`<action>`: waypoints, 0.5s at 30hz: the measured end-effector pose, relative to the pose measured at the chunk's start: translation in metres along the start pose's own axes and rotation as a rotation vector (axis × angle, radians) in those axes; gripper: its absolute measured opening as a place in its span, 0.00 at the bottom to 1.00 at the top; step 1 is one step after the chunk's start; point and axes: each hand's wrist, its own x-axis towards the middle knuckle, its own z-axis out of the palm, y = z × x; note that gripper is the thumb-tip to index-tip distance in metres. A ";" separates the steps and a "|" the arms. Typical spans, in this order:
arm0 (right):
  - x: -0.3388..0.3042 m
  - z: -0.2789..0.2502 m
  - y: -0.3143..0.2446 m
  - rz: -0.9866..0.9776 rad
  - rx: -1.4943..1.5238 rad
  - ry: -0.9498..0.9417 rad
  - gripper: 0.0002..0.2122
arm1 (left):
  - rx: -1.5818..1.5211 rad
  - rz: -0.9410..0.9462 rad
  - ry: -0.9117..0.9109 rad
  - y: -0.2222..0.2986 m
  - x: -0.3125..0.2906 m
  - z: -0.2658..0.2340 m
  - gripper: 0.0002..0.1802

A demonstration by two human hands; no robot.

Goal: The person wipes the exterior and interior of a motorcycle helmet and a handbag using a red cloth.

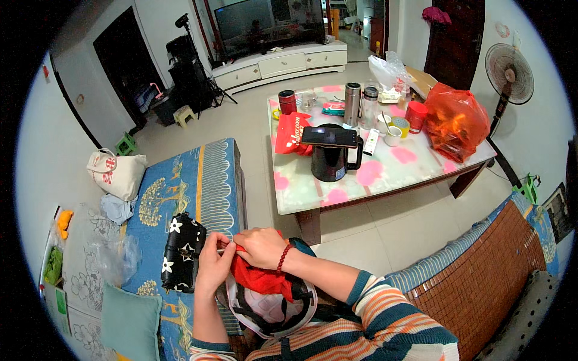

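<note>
**Covered, Cropped or Too Small to Tell**

The curled fingers of the right grip [263,248] cover part of the red cloth [257,279], and whatever sits between the fingertips of the left grip [214,263] cannot be made out. The cloth hides some of the white-rimmed shell [257,304] below. On the counter [290,195], a phone [329,137] blocks the top of the black kettle [326,163]; the red plastic bag [457,117] veils its contents. The upper edge crops the television [271,27], the lower edge the striped sweater [400,319].
</note>
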 end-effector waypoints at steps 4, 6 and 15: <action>-0.004 0.002 0.001 0.125 0.133 0.064 0.11 | 0.013 -0.072 -0.066 0.013 -0.004 -0.005 0.19; -0.014 0.003 0.007 0.218 0.277 0.173 0.13 | 0.009 -0.060 -0.126 0.013 -0.005 -0.006 0.23; -0.096 -0.011 0.024 0.418 1.073 0.411 0.12 | 0.356 0.100 -0.144 0.022 -0.010 -0.001 0.21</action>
